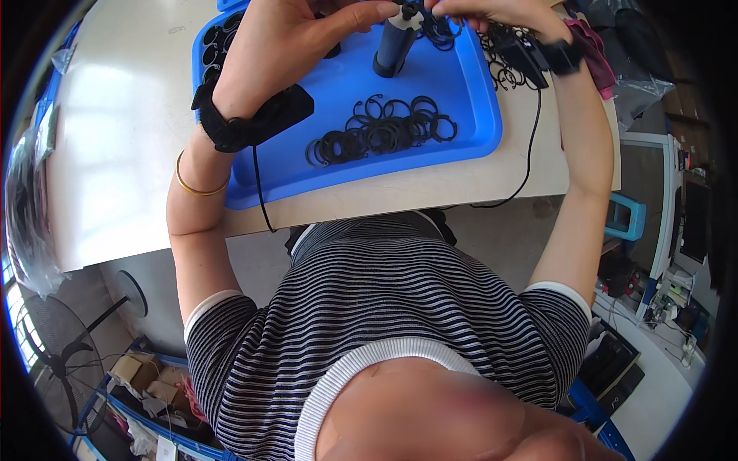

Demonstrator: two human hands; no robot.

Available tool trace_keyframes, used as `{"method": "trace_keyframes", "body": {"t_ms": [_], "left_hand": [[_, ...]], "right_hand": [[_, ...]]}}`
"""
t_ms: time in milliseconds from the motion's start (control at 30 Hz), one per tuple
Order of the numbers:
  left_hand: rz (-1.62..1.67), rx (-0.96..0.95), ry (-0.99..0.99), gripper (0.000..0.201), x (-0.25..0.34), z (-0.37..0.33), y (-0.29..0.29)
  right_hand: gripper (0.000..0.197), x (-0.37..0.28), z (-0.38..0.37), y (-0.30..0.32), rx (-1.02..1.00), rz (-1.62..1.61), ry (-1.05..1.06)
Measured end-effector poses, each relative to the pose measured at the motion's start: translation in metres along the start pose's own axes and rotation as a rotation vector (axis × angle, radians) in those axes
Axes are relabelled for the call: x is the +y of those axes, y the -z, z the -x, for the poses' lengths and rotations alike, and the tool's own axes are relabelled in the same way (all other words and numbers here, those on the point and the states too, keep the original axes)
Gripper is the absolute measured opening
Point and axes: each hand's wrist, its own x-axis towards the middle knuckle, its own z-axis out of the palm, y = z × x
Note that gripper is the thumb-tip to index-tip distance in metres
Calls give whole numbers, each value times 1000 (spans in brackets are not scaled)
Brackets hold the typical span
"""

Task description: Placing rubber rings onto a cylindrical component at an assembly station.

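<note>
Satin Plastic, Dull Metal, Matt Cloth

The blue tray (pixel 465 96) is showing smooth, satiny plastic; the pale counter (pixel 123 146) is reflecting light glossily. The dark cylinder (pixel 394 49) is looking smooth, and the black rings (pixel 384 138) are resembling dull metal. The bangle (pixel 192 190) is gleaming like polished metal; the striped shirt (pixel 384 288) is showing matt cloth.

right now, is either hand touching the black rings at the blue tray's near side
No, the left hand and right hand are by the top of the dark cylinder, apart from those black rings.
</note>
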Motion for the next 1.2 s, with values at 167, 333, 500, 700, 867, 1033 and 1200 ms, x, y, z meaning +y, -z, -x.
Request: {"method": "trace_keyframes", "body": {"t_ms": [167,333,500,700,867,1033,1200], "left_hand": [[143,30,-93,27,-15,-2,0],[380,-72,-8,25,-18,-1,-3],[509,-115,67,17,-20,-3,-1],[486,-128,80,17,-17,-3,2],[534,-106,58,15,-23,-1,0],[601,-107,-21,13,-25,-4,0],[670,-124,-35,13,-28,-5,-2]], "right_hand": [[21,-37,31,-23,373,-459,204],[21,-49,40,-50,501,-476,390],[20,-54,40,-60,570,-473,390],[12,-39,42,-49,462,-368,358],[10,-42,44,-54,492,-417,415],[8,-38,42,-57,568,-403,526],[12,-29,39,-54,523,-321,641]]}}
